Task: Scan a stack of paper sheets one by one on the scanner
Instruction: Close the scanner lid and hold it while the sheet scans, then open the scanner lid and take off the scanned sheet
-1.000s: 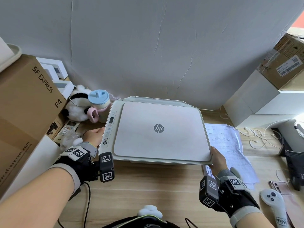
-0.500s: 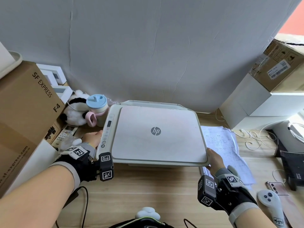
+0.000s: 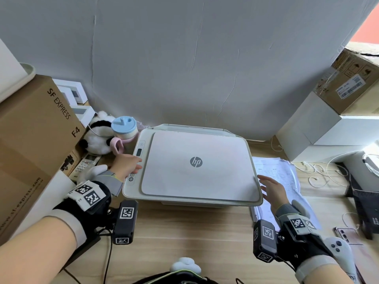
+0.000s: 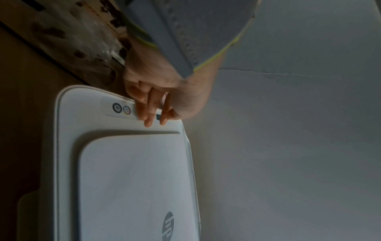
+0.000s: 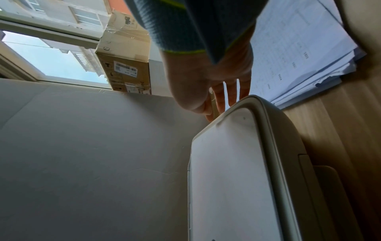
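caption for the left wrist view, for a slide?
Left hand fingers on the control panel of the closed scanner.
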